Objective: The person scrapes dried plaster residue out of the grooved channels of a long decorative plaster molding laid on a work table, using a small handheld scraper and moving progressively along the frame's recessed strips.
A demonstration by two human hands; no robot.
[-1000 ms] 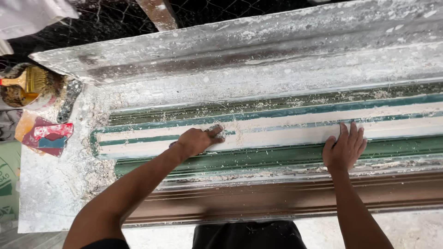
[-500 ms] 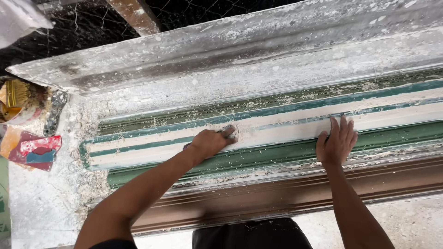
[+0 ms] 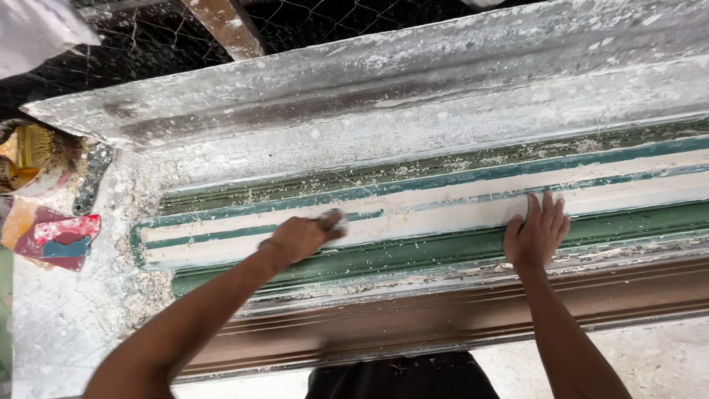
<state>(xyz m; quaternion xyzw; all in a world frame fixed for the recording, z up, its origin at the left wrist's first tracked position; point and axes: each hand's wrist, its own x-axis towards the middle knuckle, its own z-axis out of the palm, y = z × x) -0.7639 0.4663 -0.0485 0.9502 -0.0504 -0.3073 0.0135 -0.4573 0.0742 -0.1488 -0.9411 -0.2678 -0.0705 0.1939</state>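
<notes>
Pressing both hands, left hand (image 3: 299, 238) and right hand (image 3: 538, 233), in plaster-filled mould (image 3: 413, 255).

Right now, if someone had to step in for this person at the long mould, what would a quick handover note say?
Left hand: closed around something small that I cannot make out, pressed on the white band of the long mould.
Right hand: open, flat on the same mould, farther to the right, holding nothing.
The mould lies lengthwise on a dusty white bench; it shows green and teal stripes beside the white band, with a brown profile along the near edge.
Done: loose white crumbs and dust lie along the grooves.
Left: crumbs remain across most of the length.
Off to the left: a red-stained rag.
</notes>
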